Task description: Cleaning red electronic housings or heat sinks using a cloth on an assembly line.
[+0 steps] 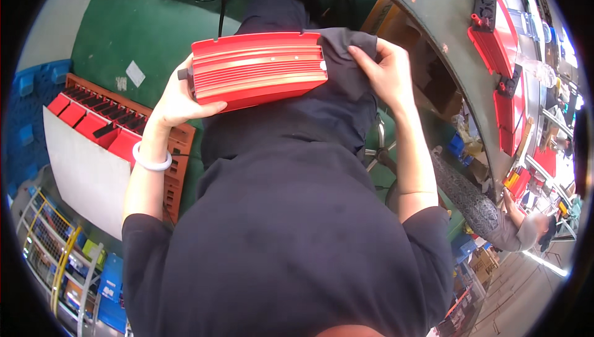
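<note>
Green floor (133,34) with a pale scrap of paper (135,73) lying on it. Brown slatted plastic crate (176,157) at left, filled with a row of red finned housings (93,120), partly covered by a white flat sheet (86,173). Blue plastic pallet (28,99) at far left. Wire rack (43,238) below, lower left. Curved grey-green workbench (442,21) at upper right, bearing more red finned housings (495,37). Brightly lit wooden floor (520,287) at lower right.
</note>
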A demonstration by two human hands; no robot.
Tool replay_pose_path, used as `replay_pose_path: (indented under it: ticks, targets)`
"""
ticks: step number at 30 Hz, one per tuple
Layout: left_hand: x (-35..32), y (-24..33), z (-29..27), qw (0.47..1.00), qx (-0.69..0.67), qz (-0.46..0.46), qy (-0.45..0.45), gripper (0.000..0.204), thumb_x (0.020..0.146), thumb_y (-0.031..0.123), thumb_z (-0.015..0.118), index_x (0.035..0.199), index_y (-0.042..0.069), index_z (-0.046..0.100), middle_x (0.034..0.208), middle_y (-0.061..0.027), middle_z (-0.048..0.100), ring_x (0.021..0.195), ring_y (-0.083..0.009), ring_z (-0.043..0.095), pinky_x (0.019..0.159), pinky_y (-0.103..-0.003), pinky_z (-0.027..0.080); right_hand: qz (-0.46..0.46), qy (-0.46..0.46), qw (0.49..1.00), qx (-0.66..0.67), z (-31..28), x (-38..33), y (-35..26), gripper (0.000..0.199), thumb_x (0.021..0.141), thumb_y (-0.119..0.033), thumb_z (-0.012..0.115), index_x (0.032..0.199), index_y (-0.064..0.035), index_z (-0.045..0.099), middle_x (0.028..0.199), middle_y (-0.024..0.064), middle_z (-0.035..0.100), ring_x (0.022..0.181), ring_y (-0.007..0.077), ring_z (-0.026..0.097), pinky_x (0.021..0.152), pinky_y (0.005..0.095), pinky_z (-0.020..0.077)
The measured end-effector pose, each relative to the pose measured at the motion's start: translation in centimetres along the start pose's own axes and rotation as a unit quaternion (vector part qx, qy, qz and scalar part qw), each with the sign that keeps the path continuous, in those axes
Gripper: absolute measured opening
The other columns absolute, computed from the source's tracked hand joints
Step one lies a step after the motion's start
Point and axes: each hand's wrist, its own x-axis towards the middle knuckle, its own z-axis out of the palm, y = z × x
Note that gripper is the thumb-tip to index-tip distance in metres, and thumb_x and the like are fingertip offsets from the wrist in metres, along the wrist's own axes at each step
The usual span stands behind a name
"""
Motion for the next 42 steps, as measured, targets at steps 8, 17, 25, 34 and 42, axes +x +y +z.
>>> replay_pose_path:
  ticks: [8,17,25,34,42]
  targets:
    - [0.2,0.2,0.4,1.000,-0.029,0.009,0.005,0.090,0.059,0.004,0.082,0.136,0.002,0.037,0.122,-0.0064,0.055,0.113,-0.0143,0.052,0.098,-0.032,0.044,0.051,0.007,0.982,0.180,-2.8,-0.9,-0.6,0.019,0.080,-0.011,0.074,0.094,0.0004,0.066,0.086,0.0007,0.067,0.078,0.0059,0.059,0.073,0.0242,0.0478]
    - [0.2,0.3,0.3,1.000,-0.009,0.013,0.002,0.089,0.059,0.004,0.082,0.136,0.004,0.037,0.120,-0.0063,0.056,0.110,-0.0144,0.055,0.094,-0.032,0.047,-0.170,0.090,0.979,0.062,0.3,0.0,-2.2,0.015,0.082,0.000,0.065,0.097,0.0003,0.065,0.090,0.0059,0.066,0.083,0.0133,0.063,0.076,0.0246,0.0485]
    - [0.1,0.3,0.4,1.000,0.012,0.005,0.010,0.089,0.057,0.006,0.084,0.134,0.005,0.039,0.116,-0.0060,0.057,0.107,-0.0150,0.057,0.090,-0.032,0.049,-0.202,-0.082,0.970,-0.112,2.2,0.1,-3.6,0.017,0.076,-0.007,0.071,0.078,0.0024,0.057,0.078,0.0094,0.054,0.069,0.0220,0.052,0.064,0.0299,0.0417]
    - [0.0,0.2,0.7,1.000,0.003,0.023,0.005,0.086,0.056,0.007,0.084,0.131,0.003,0.043,0.116,-0.0050,0.058,0.107,-0.0130,0.055,0.091,-0.031,0.048,-0.262,-0.075,0.943,-0.189,1.4,-0.4,-4.8,0.021,0.075,-0.017,0.071,0.069,-0.0060,0.054,0.075,0.0051,0.052,0.070,0.0232,0.050,0.073,0.0337,0.0367]
    - [0.1,0.9,0.9,0.996,0.076,0.042,-0.027,0.088,0.054,0.013,0.084,0.130,-0.001,0.042,0.120,-0.0100,0.056,0.115,-0.0179,0.051,0.100,-0.034,0.039,-0.297,-0.076,0.918,-0.252,1.1,-1.3,-4.8,0.018,0.073,-0.017,0.072,0.071,-0.0067,0.058,0.074,0.0048,0.051,0.072,0.0222,0.052,0.076,0.0363,0.0370]
